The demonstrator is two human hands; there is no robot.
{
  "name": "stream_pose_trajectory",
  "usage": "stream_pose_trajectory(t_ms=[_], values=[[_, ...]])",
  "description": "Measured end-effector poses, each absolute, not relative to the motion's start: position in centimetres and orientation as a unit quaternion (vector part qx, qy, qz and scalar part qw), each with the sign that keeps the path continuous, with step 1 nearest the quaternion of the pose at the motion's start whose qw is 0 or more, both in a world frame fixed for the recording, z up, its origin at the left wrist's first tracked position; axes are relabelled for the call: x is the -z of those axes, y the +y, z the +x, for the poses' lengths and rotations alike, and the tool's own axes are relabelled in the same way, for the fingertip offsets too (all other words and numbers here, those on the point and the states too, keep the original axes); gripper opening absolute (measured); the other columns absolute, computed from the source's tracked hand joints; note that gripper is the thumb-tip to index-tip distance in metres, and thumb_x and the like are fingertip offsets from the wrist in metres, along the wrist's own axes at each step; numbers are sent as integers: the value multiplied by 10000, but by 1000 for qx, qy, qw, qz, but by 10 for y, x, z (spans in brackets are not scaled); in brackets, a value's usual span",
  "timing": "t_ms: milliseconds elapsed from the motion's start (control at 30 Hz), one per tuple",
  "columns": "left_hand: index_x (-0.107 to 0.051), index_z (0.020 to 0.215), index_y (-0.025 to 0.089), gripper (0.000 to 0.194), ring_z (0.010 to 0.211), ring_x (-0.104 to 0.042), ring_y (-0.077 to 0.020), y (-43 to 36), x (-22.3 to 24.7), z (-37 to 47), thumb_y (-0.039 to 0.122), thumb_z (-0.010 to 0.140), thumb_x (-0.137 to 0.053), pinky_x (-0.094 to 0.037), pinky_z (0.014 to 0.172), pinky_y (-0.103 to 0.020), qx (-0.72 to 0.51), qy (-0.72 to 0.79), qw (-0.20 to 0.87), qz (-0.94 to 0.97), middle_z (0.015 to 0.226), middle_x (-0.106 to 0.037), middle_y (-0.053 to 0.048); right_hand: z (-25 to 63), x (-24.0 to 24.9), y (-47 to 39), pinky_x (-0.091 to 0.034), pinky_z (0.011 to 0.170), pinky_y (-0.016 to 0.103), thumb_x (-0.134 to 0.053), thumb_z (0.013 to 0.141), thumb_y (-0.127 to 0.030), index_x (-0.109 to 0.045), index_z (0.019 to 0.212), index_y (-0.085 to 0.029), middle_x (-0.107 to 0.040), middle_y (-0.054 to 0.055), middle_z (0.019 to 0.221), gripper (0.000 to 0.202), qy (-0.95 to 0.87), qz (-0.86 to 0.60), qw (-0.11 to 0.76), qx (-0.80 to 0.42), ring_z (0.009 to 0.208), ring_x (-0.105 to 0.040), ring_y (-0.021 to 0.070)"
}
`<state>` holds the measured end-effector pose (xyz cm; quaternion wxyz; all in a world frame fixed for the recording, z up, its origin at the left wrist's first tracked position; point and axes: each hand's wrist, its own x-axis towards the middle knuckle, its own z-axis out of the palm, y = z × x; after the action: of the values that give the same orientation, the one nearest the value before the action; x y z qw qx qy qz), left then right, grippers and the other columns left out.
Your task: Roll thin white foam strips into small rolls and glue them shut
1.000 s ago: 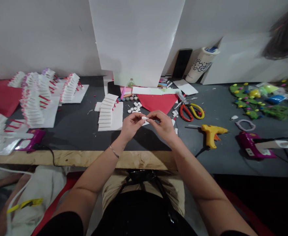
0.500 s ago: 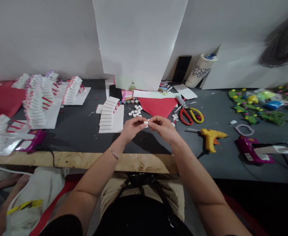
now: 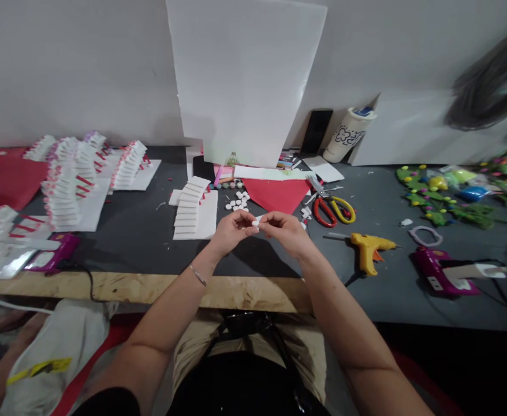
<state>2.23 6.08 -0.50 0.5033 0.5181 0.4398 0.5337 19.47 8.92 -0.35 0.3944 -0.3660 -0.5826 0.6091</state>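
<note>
My left hand (image 3: 233, 232) and my right hand (image 3: 284, 230) meet above the dark tabletop, fingertips pinched on a small white piece (image 3: 256, 223) between them. Just beyond my left hand lies a loose group of small white pieces (image 3: 238, 202). To its left, a fanned row of white strips (image 3: 187, 207) rests on a white card (image 3: 208, 216). Behind my right hand are red paper (image 3: 277, 195) and a few small white scraps (image 3: 306, 213). What the far side of the held piece looks like is hidden by my fingers.
Scissors with red and yellow handles (image 3: 335, 211) and a yellow glue gun (image 3: 368, 251) lie at right, near a purple power strip (image 3: 443, 271). White-and-pink fanned pieces (image 3: 60, 190) stand at left. A tumbler (image 3: 347, 136) and a white board (image 3: 245, 75) are behind. Another person sits at lower left.
The view has shifted slightly, so the table sits a little lower in the picture. Both hands keep their pinch on the small white piece, which looks slightly turned.
</note>
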Motion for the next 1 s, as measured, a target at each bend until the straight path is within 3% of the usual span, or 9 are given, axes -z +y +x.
stream_pose_trajectory(t_ms=[133,333,500,733,1000], values=[[-648,741,158,331,632,-555,-97,62,5,22,379,612,-858,-448,624,-233,-516,463,503,516,702,-636,14,196,2,89,-406,548,251,-729,733,-464,-677,777,-195,-620,-20,673,278,-617,-361,393,-578,572,-489,96],[-674,756,162,331,683,-594,-101,64,9,24,368,596,-877,-483,694,-248,-535,433,569,449,729,-663,11,196,3,90,-453,586,267,-704,756,-466,-664,814,-206,-629,-19,655,270,-610,-352,429,-565,594,-547,112],[-674,771,161,333,659,-602,-92,64,10,25,350,601,-889,-502,679,-245,-542,396,634,383,734,-665,-1,194,3,91,-504,666,292,-706,760,-471,-651,895,-221,-693,8,801,290,-593,-335,460,-569,670,-592,121],[-686,805,173,215,649,-587,-84,64,7,21,309,711,-823,-501,640,-244,-531,366,689,331,778,-658,-16,195,3,92,-452,590,273,-656,804,-475,-661,844,-219,-606,-21,648,259,-597,-395,496,-491,591,-533,119],[-653,834,200,323,630,-567,-84,63,0,18,356,649,-868,-483,607,-254,-551,344,679,342,788,-644,-8,194,11,96,-438,612,282,-573,867,-395,-666,922,-216,-659,20,782,209,-655,-422,490,-391,652,-550,145]])
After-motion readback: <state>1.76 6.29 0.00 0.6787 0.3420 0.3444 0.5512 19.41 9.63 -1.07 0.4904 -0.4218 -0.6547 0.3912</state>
